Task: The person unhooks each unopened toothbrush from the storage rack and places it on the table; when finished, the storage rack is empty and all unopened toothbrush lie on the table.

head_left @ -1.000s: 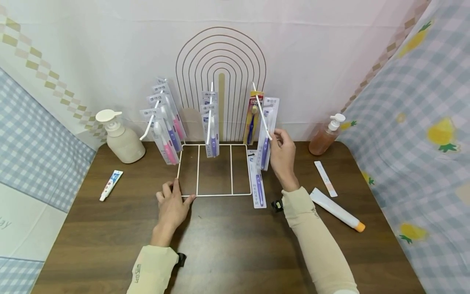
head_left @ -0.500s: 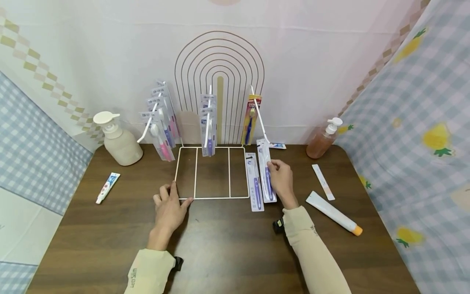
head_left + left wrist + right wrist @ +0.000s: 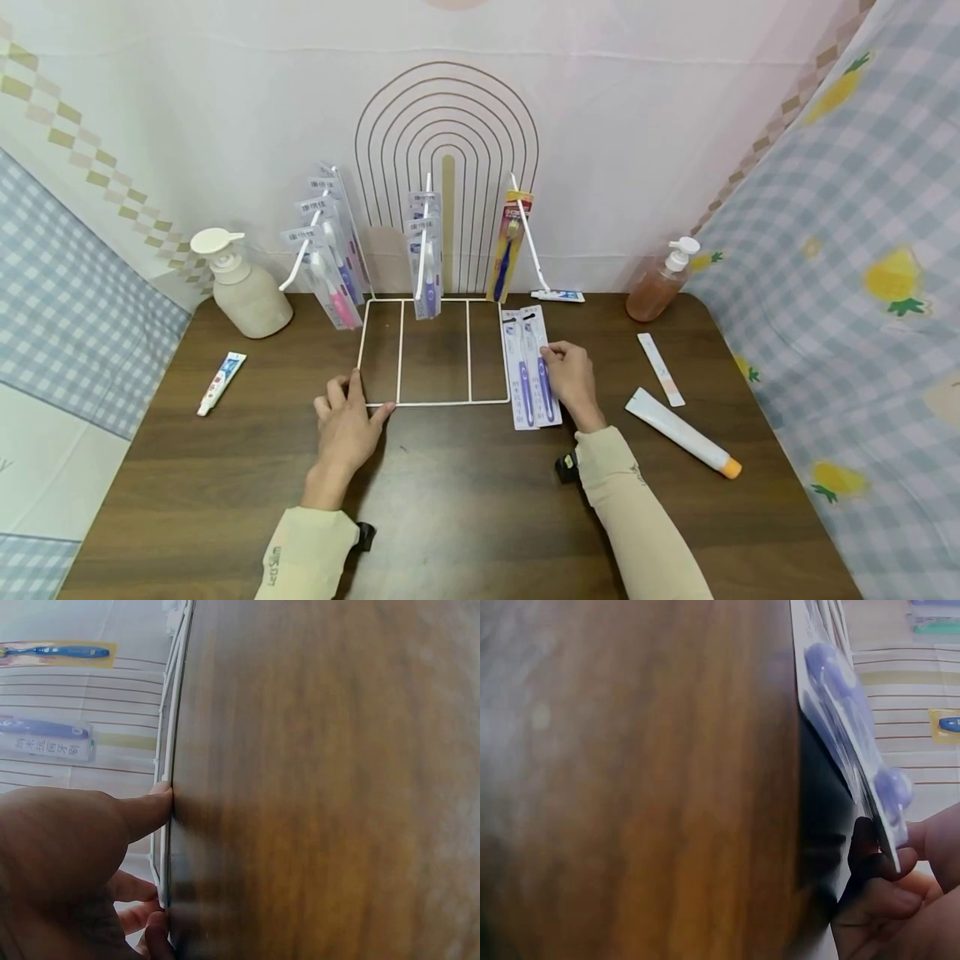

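Left hand (image 3: 347, 421): fingers spread flat, pressing wire rack base (image 3: 435, 403).
Right hand (image 3: 572, 381): fingers pinching purple toothbrush pack (image 3: 542, 367) on bench (image 3: 465, 500).

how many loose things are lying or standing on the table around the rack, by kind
packaged purple toothbrushes lying flat: 2
pump bottles: 2
tubes: 3
flat white strip: 1
total: 8
The right hand pinches one of the flat toothbrush packs.
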### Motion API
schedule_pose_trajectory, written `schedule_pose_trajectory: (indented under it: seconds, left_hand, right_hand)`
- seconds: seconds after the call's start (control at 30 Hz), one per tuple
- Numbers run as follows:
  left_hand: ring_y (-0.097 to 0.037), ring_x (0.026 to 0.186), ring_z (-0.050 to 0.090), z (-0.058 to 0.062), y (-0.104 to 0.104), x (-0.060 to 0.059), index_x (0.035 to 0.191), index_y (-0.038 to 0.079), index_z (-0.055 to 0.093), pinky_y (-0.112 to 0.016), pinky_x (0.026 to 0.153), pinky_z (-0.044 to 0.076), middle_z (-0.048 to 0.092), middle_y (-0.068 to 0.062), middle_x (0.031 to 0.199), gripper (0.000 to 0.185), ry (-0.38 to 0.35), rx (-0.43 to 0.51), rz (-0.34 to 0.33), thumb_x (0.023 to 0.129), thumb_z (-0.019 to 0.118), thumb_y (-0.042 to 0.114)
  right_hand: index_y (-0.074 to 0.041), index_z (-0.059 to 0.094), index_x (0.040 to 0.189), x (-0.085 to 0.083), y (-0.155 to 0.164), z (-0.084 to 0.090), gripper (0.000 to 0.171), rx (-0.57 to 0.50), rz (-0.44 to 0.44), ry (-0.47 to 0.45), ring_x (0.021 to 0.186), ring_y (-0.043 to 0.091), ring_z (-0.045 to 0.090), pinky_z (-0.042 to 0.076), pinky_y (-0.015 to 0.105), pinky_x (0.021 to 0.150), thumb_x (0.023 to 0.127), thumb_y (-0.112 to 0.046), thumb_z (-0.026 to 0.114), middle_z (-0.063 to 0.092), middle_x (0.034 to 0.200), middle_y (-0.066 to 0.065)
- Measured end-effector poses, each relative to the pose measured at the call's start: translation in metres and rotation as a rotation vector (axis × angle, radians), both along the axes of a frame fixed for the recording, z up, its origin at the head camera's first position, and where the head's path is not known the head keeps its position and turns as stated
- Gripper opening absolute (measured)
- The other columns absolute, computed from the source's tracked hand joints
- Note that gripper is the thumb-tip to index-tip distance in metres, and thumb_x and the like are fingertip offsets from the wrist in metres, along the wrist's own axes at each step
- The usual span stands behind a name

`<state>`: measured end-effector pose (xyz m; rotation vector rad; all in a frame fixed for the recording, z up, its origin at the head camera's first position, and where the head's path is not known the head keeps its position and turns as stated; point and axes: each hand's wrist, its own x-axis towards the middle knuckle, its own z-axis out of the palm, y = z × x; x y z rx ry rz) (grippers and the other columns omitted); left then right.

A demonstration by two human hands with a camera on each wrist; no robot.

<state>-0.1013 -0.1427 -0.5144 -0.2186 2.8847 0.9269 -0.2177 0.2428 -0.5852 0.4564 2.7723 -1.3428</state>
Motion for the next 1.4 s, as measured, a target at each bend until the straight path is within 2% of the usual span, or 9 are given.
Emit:
schedule_pose_trajectory:
  seconds: [0.17, 0.3, 0.53, 0.67, 0.77, 0.97, 1.2, 1.3, 1.4]
  left_hand:
    - [-0.061, 0.131, 0.036, -0.001, -0.002, 0.001, 0.175, -0.011, 0.028, -0.066, 0.108, 0.042, 0.032, -0.038, 0.166, 0.087, 0.024, 0.007, -0.005, 0.113, 0.073, 0.031]
    - [-0.061, 0.131, 0.036, 0.000, -0.002, 0.000, 0.175, -0.011, 0.028, -0.066, 0.108, 0.041, 0.031, -0.037, 0.167, 0.087, 0.023, 0.008, -0.009, 0.113, 0.072, 0.031]
    - [-0.060, 0.131, 0.036, 0.001, -0.001, 0.000, 0.175, -0.011, 0.027, -0.065, 0.108, 0.041, 0.031, -0.036, 0.168, 0.087, 0.012, 0.006, -0.008, 0.114, 0.071, 0.031]
    - [-0.060, 0.130, 0.036, 0.001, -0.002, 0.000, 0.176, -0.011, 0.026, -0.065, 0.107, 0.042, 0.030, -0.036, 0.168, 0.087, 0.006, 0.008, -0.009, 0.114, 0.071, 0.032]
    - [-0.059, 0.129, 0.036, 0.000, -0.002, -0.001, 0.176, -0.011, 0.026, -0.065, 0.106, 0.043, 0.030, -0.036, 0.169, 0.087, 0.005, 0.009, -0.010, 0.114, 0.070, 0.032]
    - [-0.059, 0.129, 0.036, 0.000, -0.001, -0.001, 0.176, -0.010, 0.025, -0.065, 0.107, 0.042, 0.029, -0.035, 0.169, 0.087, 0.006, 0.019, -0.009, 0.114, 0.071, 0.032]
    - [-0.058, 0.129, 0.035, 0.000, -0.001, 0.000, 0.176, -0.010, 0.025, -0.064, 0.106, 0.042, 0.030, -0.034, 0.169, 0.088, 0.010, 0.020, -0.007, 0.114, 0.071, 0.032]
    - [-0.057, 0.128, 0.036, -0.001, -0.001, 0.000, 0.176, -0.010, 0.026, -0.064, 0.105, 0.042, 0.030, -0.034, 0.169, 0.087, 0.012, 0.018, -0.007, 0.114, 0.071, 0.032]
    - [-0.057, 0.128, 0.036, -0.002, -0.001, 0.000, 0.176, -0.010, 0.026, -0.064, 0.104, 0.042, 0.030, -0.034, 0.169, 0.087, 0.012, 0.017, -0.007, 0.114, 0.070, 0.032]
  right_hand:
    - [-0.014, 0.087, 0.123, -0.001, -0.001, 0.002, 0.030, -0.001, -0.016, -0.016, 0.084, 0.018, 0.075, 0.055, 0.033, 0.074, 0.112, -0.039, 0.073, 0.085, 0.105, 0.005]
    - [-0.010, 0.086, 0.121, 0.003, -0.007, 0.011, 0.031, 0.034, -0.020, -0.005, 0.083, 0.019, 0.075, 0.055, 0.034, 0.072, 0.112, -0.037, 0.074, 0.086, 0.106, 0.008]
    - [-0.001, 0.085, 0.118, 0.032, -0.030, 0.061, 0.029, 0.019, -0.057, 0.038, 0.085, 0.022, 0.074, 0.053, 0.036, 0.075, 0.112, -0.026, 0.071, 0.086, 0.107, 0.016]
    - [-0.002, 0.086, 0.115, 0.032, -0.030, 0.059, 0.025, 0.030, -0.068, 0.058, 0.084, 0.022, 0.074, 0.053, 0.035, 0.074, 0.110, -0.023, 0.073, 0.086, 0.104, 0.015]
    - [-0.004, 0.086, 0.111, 0.027, -0.026, 0.052, 0.021, 0.027, -0.074, 0.062, 0.080, 0.020, 0.073, 0.054, 0.035, 0.069, 0.108, -0.023, 0.076, 0.086, 0.099, 0.011]
    - [-0.005, 0.086, 0.111, 0.022, -0.023, 0.047, 0.018, 0.031, -0.074, 0.048, 0.079, 0.018, 0.074, 0.054, 0.034, 0.069, 0.107, -0.021, 0.077, 0.086, 0.099, 0.010]
    - [-0.002, 0.084, 0.115, 0.031, -0.030, 0.060, 0.021, 0.032, -0.086, 0.032, 0.086, 0.022, 0.075, 0.055, 0.038, 0.077, 0.109, -0.020, 0.073, 0.086, 0.105, 0.014]
    - [-0.004, 0.085, 0.112, 0.027, -0.027, 0.052, 0.021, 0.049, -0.077, 0.051, 0.084, 0.022, 0.075, 0.056, 0.038, 0.075, 0.108, -0.021, 0.073, 0.086, 0.101, 0.011]
    - [-0.005, 0.084, 0.115, 0.027, -0.032, 0.061, 0.026, 0.079, -0.078, 0.056, 0.091, 0.028, 0.076, 0.058, 0.044, 0.081, 0.108, -0.023, 0.066, 0.085, 0.106, 0.013]
